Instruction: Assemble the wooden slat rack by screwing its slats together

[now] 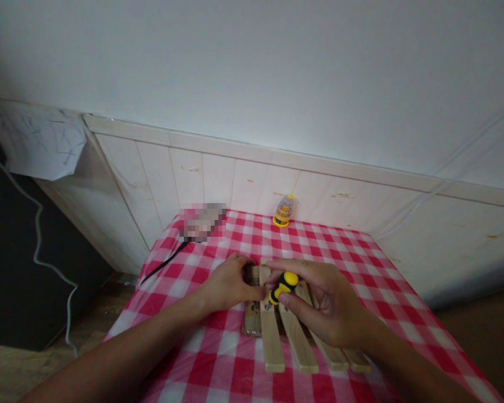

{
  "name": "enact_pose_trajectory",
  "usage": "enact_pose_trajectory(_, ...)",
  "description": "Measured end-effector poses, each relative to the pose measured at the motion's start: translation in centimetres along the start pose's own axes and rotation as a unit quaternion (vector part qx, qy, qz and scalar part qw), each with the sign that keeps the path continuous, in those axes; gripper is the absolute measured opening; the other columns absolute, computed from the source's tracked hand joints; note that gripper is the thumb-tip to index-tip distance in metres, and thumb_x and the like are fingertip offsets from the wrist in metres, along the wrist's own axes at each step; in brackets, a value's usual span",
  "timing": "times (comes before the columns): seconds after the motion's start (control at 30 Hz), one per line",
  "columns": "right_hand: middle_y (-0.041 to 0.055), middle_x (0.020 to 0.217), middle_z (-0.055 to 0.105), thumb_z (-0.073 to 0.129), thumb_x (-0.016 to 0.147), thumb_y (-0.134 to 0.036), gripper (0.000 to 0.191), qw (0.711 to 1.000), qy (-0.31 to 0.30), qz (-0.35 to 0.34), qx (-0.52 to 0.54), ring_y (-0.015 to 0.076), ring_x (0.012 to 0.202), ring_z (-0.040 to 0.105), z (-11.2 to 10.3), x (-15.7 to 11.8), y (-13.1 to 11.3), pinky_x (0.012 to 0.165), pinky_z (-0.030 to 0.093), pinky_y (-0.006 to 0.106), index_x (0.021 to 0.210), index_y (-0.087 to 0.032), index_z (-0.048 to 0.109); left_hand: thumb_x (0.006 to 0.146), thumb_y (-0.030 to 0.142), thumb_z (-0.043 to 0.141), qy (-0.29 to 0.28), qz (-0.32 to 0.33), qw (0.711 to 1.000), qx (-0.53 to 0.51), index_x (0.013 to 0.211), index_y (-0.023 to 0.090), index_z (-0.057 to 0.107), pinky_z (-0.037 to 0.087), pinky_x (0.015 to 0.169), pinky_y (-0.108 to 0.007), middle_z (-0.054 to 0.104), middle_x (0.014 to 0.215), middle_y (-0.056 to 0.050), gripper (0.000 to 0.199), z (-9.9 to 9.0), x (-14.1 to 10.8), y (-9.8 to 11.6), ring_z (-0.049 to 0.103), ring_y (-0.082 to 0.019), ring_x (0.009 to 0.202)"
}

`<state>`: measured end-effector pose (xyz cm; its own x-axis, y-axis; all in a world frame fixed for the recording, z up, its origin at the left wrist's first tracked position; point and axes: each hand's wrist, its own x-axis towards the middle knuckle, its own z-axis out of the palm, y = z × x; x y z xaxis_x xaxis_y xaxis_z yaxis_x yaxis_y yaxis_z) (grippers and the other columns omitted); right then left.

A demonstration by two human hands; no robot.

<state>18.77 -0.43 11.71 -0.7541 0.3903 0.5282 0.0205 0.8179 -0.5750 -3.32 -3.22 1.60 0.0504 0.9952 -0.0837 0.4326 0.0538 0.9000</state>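
A yellow and black screwdriver (284, 286) is held between the thumb and fingers of my right hand (330, 302). It tilts, with its lower end at a screw in the leftmost of several light wooden slats (273, 341). The slats lie side by side over a darker wooden piece (252, 322) and fan out toward me. My left hand (231, 282) grips the left edge of this wooden assembly, thumb on top near the screwdriver tip, its other fingers partly hidden behind the wood.
A red and white checked cloth (218, 364) covers the table. Near the wall stands a clear container with a yellow base (283, 211). A blurred flat object (204, 223) with a black strap lies at the back left. A white cable (37, 224) hangs at the far left.
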Motion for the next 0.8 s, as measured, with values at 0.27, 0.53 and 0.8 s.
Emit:
enact_pose_trajectory(0.27, 0.0049, 0.105, 0.083, 0.075, 0.089, -0.012, 0.038, 1.0, 0.006, -0.011, -0.028, 0.0186, 0.091, 0.081, 0.21, -0.22, 0.11, 0.08, 0.062, 0.028, 0.124, -0.028, 0.073, 0.064, 0.051, 0.089, 0.013, -0.007, 0.999, 0.038, 0.102, 0.017, 0.075, 0.051, 0.07, -0.03, 0.073, 0.093, -0.004, 0.053, -0.11, 0.01, -0.23, 0.068, -0.024, 0.086)
enact_pose_trajectory(0.53, 0.0032, 0.093, 0.08, 0.078, 0.091, -0.018, 0.023, 1.0, 0.01, 0.002, -0.013, 0.0167, 0.079, 0.077, 0.38, -0.07, 0.25, 0.069, 0.059, 0.025, 0.112, -0.023, 0.069, 0.064, 0.052, 0.088, 0.024, -0.002, 0.999, 0.037, 0.106, 0.017, 0.075, 0.052, 0.07, -0.031, 0.074, 0.098, -0.006, 0.055, -0.15, -0.07, -0.2, 0.069, -0.025, 0.086)
enact_pose_trajectory(0.8, 0.0022, 0.09, 0.079, 0.083, 0.09, -0.024, 0.022, 0.999, 0.025, 0.017, -0.033, 0.0141, 0.071, 0.071, 0.51, -0.11, 0.34, 0.062, 0.054, 0.022, 0.107, -0.021, 0.069, 0.061, 0.058, 0.09, 0.026, 0.014, 0.999, 0.038, 0.103, 0.017, 0.076, 0.051, 0.07, -0.03, 0.073, 0.097, -0.006, 0.06, -0.26, -0.07, 0.05, 0.067, -0.024, 0.086)
